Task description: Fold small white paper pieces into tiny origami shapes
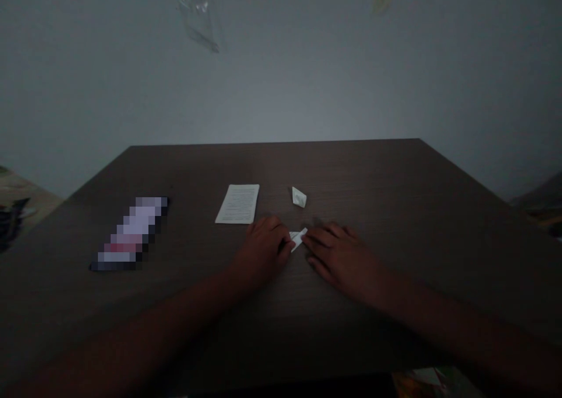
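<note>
A small folded piece of white paper (298, 239) lies on the dark wooden table (281, 170) between my hands. My left hand (266, 246) is closed, its thumb and fingers pinching the paper's left side. From the right, the fingertips of my right hand (340, 254) touch the paper's edge; its fingers are stretched out and slightly apart, low over the tabletop. Part of the paper is hidden under my fingers. Just beyond my hands stands or lies a small folded paper shape (299, 197), pointed at one end.
A flat printed sheet or stack of paper (238, 203) lies beyond my left hand. Farther left is a phone (132, 234) with its lit screen blurred out. A pale wall (281, 82) rises behind the table, with a clear plastic bag (195, 9) hanging on it.
</note>
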The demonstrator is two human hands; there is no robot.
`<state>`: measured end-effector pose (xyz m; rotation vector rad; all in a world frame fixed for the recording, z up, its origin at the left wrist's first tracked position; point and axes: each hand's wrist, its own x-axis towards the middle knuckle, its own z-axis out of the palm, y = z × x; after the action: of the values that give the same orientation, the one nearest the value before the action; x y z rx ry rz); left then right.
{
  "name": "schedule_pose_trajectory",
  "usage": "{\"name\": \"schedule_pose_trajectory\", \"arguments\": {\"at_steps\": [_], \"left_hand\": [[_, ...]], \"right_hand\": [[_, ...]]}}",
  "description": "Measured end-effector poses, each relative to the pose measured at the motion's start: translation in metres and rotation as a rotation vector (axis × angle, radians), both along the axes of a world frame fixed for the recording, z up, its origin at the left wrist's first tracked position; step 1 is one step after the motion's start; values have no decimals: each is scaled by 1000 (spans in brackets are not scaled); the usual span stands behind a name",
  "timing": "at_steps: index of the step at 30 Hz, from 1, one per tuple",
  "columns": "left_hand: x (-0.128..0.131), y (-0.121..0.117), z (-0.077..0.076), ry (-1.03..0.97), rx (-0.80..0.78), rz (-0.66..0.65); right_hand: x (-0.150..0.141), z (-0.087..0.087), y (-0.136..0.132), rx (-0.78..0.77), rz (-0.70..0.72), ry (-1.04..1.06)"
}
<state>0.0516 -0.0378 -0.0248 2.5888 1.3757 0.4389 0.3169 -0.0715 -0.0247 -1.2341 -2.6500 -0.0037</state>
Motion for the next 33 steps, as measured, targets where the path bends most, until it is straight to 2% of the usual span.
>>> {"name": "schedule_pose_trajectory", "arguments": {"at_steps": [6,12,16,24,28,33], "left_hand": [[-3,1,-8,-26,88,-31],[-4,2,9,80,-33,-109],[-6,3,19,62,-140,-166],[-6,2,19,21,-178,-162],[-5,1,19,60,-127,-185],[-6,-6,20,187,31,-273]], "right_hand": [[0,-1,0,-34,-35,-45],[3,4,4,-60,-61,-64],[6,2,16,-85,-72,-2],[9,-13,48,-152,-45,220],[8,-15,53,-158,-31,293],[8,-12,56,-187,-25,314]]}}
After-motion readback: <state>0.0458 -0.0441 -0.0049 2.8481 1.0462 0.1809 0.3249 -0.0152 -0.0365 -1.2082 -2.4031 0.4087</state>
